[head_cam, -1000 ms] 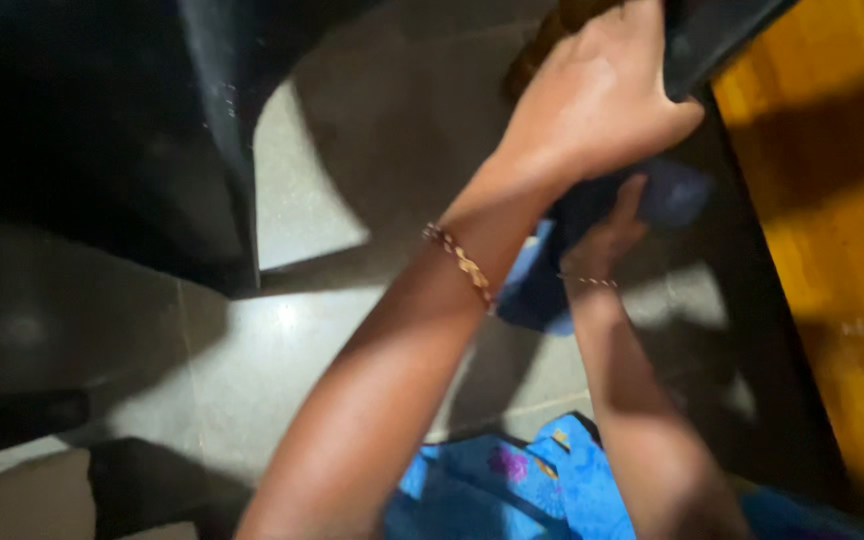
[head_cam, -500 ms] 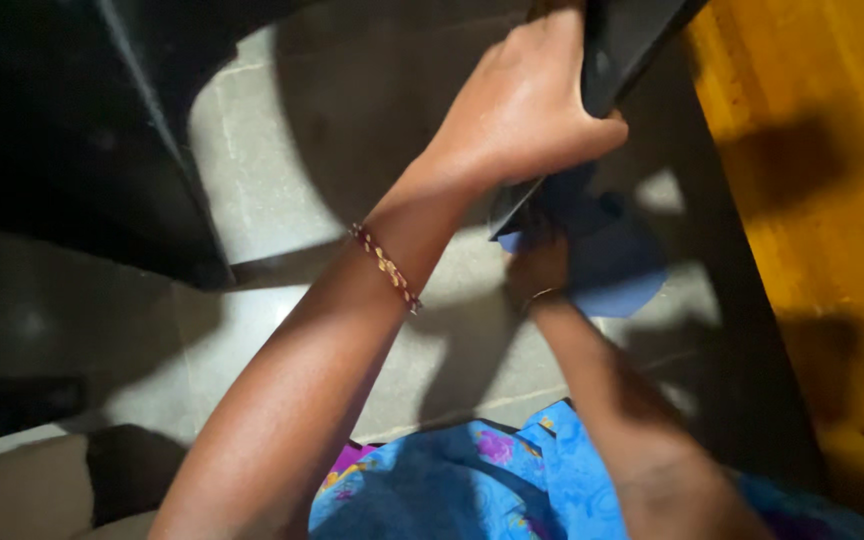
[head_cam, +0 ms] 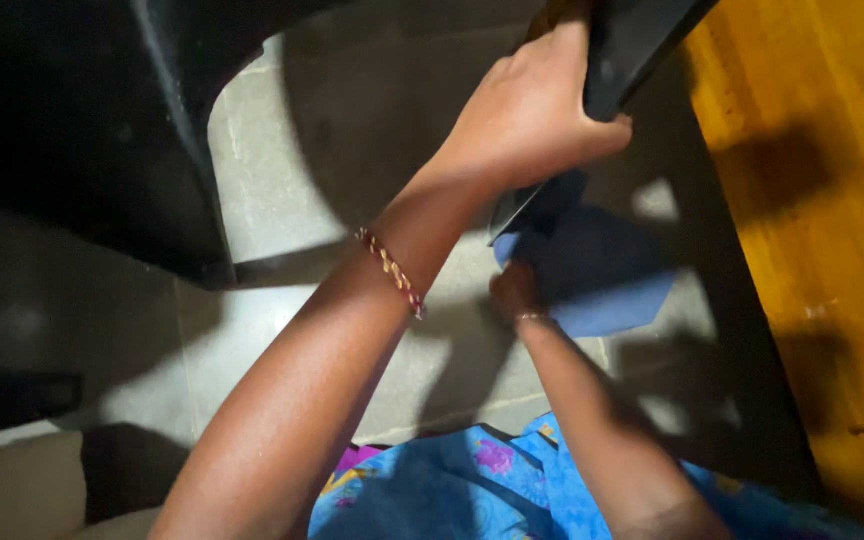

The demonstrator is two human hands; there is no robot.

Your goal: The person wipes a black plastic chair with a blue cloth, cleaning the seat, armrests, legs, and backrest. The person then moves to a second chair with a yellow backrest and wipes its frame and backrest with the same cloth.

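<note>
My left hand [head_cam: 532, 115] grips the edge of a flat black panel [head_cam: 627, 45] that slants up out of the top of the view. A beaded bracelet circles that wrist. Below it, my right hand [head_cam: 514, 290] is closed on a blue cloth [head_cam: 602, 270], which is pressed against the dark underside of the panel. Most of the right hand's fingers are hidden by the cloth and the shadow.
A large black object [head_cam: 72, 130] fills the upper left over a grey tiled floor [head_cam: 262, 200]. A yellow wooden surface [head_cam: 822, 200] runs down the right side with a dark edge beside it. My blue patterned clothing [head_cam: 472, 480] shows at the bottom.
The blue cloth and my right hand have moved down and toward me along the panel. My left hand has kept its grip on the panel's edge.
</note>
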